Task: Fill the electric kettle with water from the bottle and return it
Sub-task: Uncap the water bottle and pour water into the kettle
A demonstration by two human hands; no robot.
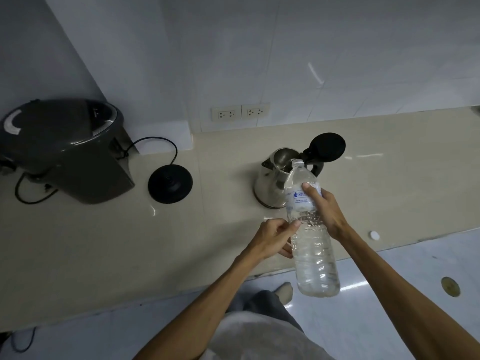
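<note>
Two bare hands on one clear water bottle [310, 229], head view. Bottle tipped, neck at 12 o'clock over the open mouth of the steel kettle [278, 178]; black lid [327, 146] flipped up behind. Right hand [324, 209] wrapped around the labelled upper half, thumb across the label. Left hand [272, 237] steadies the lower body at 9 o'clock, fingers curled against it. Kettle stands on the beige counter [104, 250], well apart from its round black base [170, 183] at 9 o'clock. White cap [374, 235] lies at 4 o'clock of the kettle. Dark appliance [65, 152] far left.
</note>
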